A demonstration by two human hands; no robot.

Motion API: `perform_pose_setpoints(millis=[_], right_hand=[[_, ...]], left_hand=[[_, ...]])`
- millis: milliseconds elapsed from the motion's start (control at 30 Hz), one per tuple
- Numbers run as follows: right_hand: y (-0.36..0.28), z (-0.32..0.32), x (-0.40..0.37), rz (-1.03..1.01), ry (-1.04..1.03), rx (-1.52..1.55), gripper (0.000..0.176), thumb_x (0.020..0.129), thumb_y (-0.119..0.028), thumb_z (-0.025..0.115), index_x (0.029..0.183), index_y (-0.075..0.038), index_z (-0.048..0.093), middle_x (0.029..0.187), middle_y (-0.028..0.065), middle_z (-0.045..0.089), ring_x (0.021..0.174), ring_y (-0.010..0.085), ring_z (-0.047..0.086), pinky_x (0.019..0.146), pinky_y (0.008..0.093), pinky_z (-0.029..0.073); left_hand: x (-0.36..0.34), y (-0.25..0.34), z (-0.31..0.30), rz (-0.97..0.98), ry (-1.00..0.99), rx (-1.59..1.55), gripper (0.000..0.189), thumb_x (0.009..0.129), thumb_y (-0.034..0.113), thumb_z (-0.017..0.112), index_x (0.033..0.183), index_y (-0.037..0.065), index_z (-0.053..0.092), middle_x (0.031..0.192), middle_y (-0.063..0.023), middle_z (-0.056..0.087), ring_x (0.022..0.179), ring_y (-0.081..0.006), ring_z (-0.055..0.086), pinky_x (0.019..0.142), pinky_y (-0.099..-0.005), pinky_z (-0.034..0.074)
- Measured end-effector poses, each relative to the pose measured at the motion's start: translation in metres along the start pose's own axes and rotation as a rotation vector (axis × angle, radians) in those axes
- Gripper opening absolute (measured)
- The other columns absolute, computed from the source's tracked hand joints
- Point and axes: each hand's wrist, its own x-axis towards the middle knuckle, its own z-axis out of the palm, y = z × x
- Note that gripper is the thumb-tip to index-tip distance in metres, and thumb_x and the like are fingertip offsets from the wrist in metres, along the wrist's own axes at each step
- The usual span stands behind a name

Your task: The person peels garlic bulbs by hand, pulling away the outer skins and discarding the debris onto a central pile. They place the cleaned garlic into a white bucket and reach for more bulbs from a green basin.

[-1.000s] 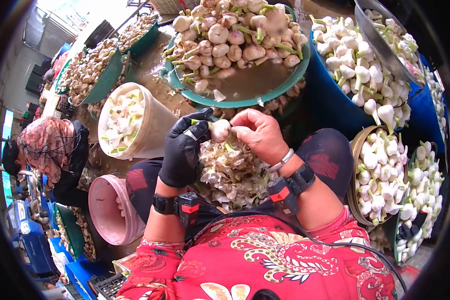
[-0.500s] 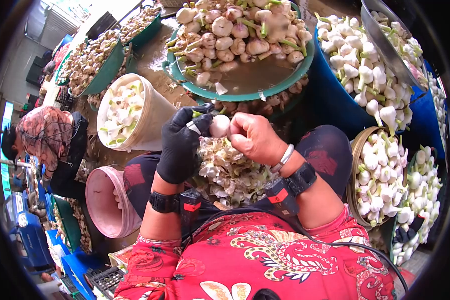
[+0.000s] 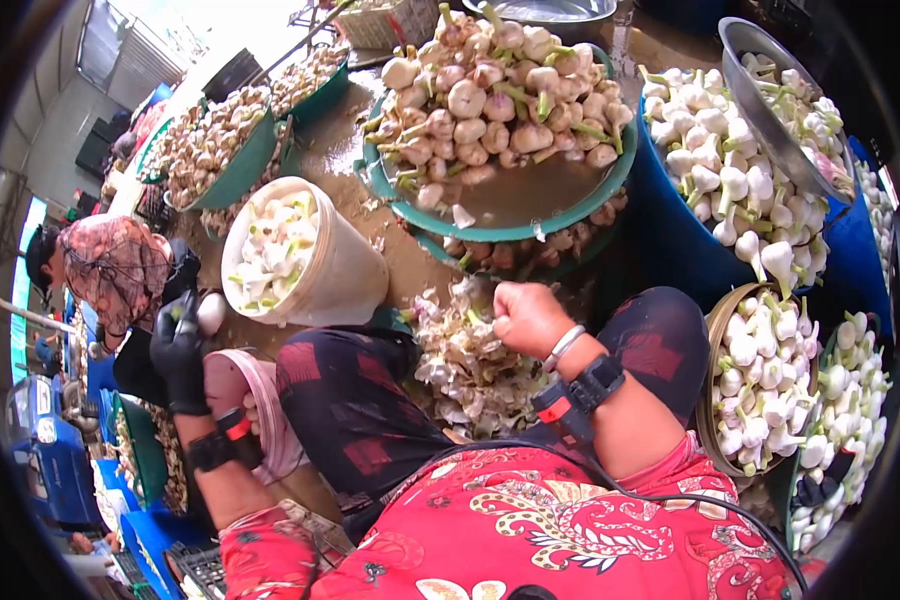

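My left hand (image 3: 178,360), in a black glove, is out at the left above the pink bucket (image 3: 232,385). A peeled white garlic bulb (image 3: 211,313) shows at its fingers, and a bit of green stem shows between them. My bare right hand (image 3: 532,318) is closed over the heap of garlic skins (image 3: 470,360) between my knees. Whatever its fingers pinch, if anything, is hidden. A few pale bulbs are partly visible inside the pink bucket.
Ahead stands a green basin (image 3: 510,234) of unpeeled garlic and water. A white bucket (image 3: 355,265) holds pale trimmings. On the right are a blue tub (image 3: 685,235) and a round bucket (image 3: 712,420) of peeled garlic. A person (image 3: 115,265) bends at the left.
My left hand has moved from in front of me to the left with the garlic bulb, away from my right hand. My right hand has stayed near the skins. The view has shifted slightly.
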Motion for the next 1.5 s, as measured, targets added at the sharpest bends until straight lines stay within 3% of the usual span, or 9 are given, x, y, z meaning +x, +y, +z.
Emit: perform_pose_setpoints(millis=[67,333,467,533,733,800,900,1000,1500], right_hand=[[0.005,0.010,0.003,0.004,-0.151,-0.083,0.010,0.070,-0.010,0.057,0.076,-0.006,0.063,0.074,0.0172,0.063,0.072,0.0332,0.062,0.067,0.0404,0.049],[-0.002,0.002,0.018,0.000,0.133,0.132,0.014,0.070,-0.011,0.058,0.082,-0.005,0.064,0.070,0.0128,0.061,0.064,0.0287,0.060,0.061,0.0373,0.048],[-0.002,-0.016,0.014,0.002,0.243,0.155,0.031,0.071,-0.009,0.057,0.101,-0.005,0.063,0.082,0.0142,0.062,0.071,0.0280,0.061,0.066,0.0364,0.050],[0.003,-0.019,0.013,0.059,0.174,0.069,0.030,0.071,-0.010,0.057,0.100,-0.005,0.063,0.088,0.0161,0.061,0.076,0.0293,0.061,0.069,0.0361,0.050],[0.000,-0.016,0.029,0.042,0.172,0.106,0.026,0.075,-0.011,0.061,0.100,-0.002,0.063,0.087,0.0145,0.062,0.077,0.0251,0.063,0.071,0.0331,0.051],[-0.005,-0.014,0.036,0.087,0.227,0.377,0.040,0.075,-0.006,0.065,0.115,-0.004,0.059,0.097,0.0102,0.060,0.083,0.0189,0.061,0.074,0.0311,0.052],[-0.021,-0.011,0.042,0.072,0.210,0.740,0.069,0.073,0.001,0.069,0.136,-0.010,0.042,0.118,0.0082,0.051,0.102,0.0179,0.055,0.083,0.0309,0.050],[-0.019,0.003,0.045,-0.081,0.087,1.024,0.063,0.077,0.008,0.065,0.134,-0.004,0.042,0.120,0.0075,0.053,0.107,0.0191,0.057,0.089,0.0321,0.049],[-0.021,-0.009,0.018,0.109,0.202,1.317,0.043,0.078,0.001,0.069,0.117,0.003,0.052,0.093,0.0035,0.062,0.082,0.0093,0.059,0.072,0.0241,0.051]], left_hand=[[0.019,-0.029,-0.058,0.134,-0.099,0.952,0.017,0.083,0.012,0.061,0.097,0.003,0.067,0.092,-0.0086,0.067,0.087,-0.0182,0.062,0.077,-0.0320,0.049],[0.011,0.034,0.184,0.275,-0.631,0.116,0.033,0.082,0.006,0.063,0.114,-0.001,0.060,0.098,-0.0106,0.066,0.092,-0.0199,0.062,0.079,-0.0318,0.049],[0.057,-0.031,0.314,-0.360,-0.857,-0.851,0.037,0.086,0.007,0.060,0.122,0.001,0.052,0.100,-0.0070,0.062,0.085,-0.0195,0.063,0.069,-0.0321,0.053],[0.076,-0.051,0.350,0.431,-0.727,-0.177,0.023,0.089,0.011,0.058,0.110,0.002,0.055,0.091,-0.0067,0.063,0.076,-0.0185,0.063,0.063,-0.0291,0.053],[0.082,-0.038,0.342,0.960,-0.466,0.380,0.013,0.088,0.015,0.060,0.097,0.006,0.062,0.083,-0.0050,0.066,0.074,-0.0166,0.064,0.064,-0.0307,0.053],[0.050,-0.019,0.322,-0.035,-0.719,-0.708,0.018,0.084,0.010,0.061,0.101,0.004,0.062,0.086,-0.0058,0.065,0.079,-0.0160,0.064,0.067,-0.0313,0.053],[-0.020,0.030,0.273,0.464,-0.832,-0.162,0.022,0.088,0.002,0.054,0.108,-0.007,0.057,0.092,-0.0091,0.063,0.079,-0.0165,0.063,0.068,-0.0292,0.054],[-0.077,0.046,0.257,-0.491,-0.959,-0.765,0.023,0.094,0.013,0.049,0.105,-0.003,0.059,0.091,-0.0071,0.063,0.079,-0.0138,0.062,0.067,-0.0254,0.051],[-0.113,0.064,0.246,-0.385,-0.958,-0.754,0.016,0.093,0.012,0.050,0.098,-0.003,0.055,0.086,-0.0061,0.060,0.077,-0.0156,0.063,0.068,-0.0307,0.053]])
